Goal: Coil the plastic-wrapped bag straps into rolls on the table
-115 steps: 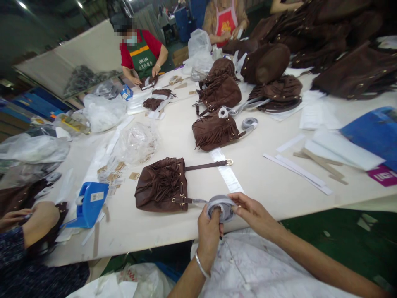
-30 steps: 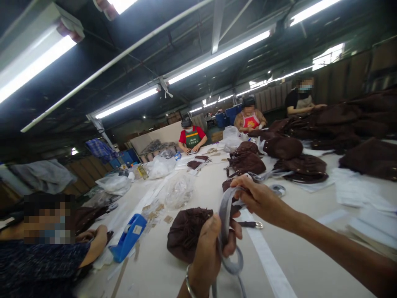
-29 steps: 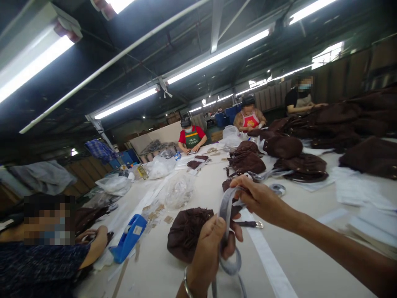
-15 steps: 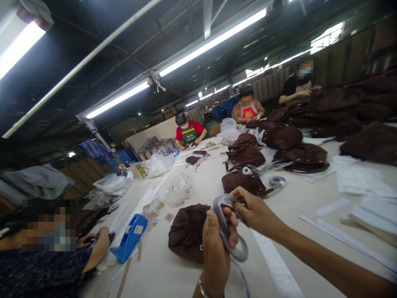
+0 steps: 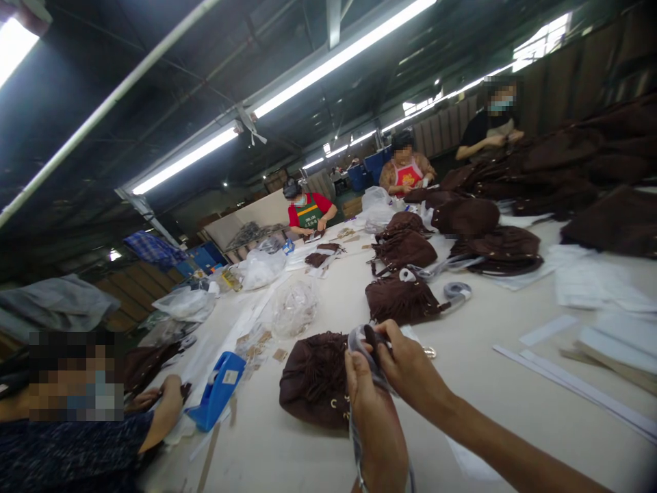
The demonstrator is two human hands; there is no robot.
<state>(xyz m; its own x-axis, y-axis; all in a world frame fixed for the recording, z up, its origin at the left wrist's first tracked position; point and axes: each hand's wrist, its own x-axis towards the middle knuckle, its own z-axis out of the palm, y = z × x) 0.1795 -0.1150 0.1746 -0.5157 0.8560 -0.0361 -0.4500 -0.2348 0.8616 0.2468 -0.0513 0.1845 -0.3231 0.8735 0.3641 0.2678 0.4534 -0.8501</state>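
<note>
My left hand (image 5: 374, 421) is closed around a coiled strap (image 5: 358, 338) that looks wrapped in clear greyish plastic. Fingers of my right hand (image 5: 411, 361) pinch the same coil from the other side, where a dark brown piece of it shows. A gold metal clasp (image 5: 430, 352) sticks out past my right hand. Loose plastic-covered strap hangs down by my left wrist. Just left of my hands, a dark brown fringed handbag (image 5: 312, 380) with gold rings lies on the white table (image 5: 267, 445); my left hand hides its right edge.
A blue tape dispenser (image 5: 218, 390) stands at left, beside a co-worker's arm (image 5: 163, 411). Crumpled clear plastic (image 5: 295, 307) lies beyond the handbag. More brown bags (image 5: 403, 298) and a coiled strap (image 5: 456, 293) sit farther back. White sheets (image 5: 619, 346) are at right. Other people work across the table.
My hands have drawn closer together on the coil, and the loop hanging below has tightened. The gold clasp and dark strap piece now show. The view has shifted slightly.
</note>
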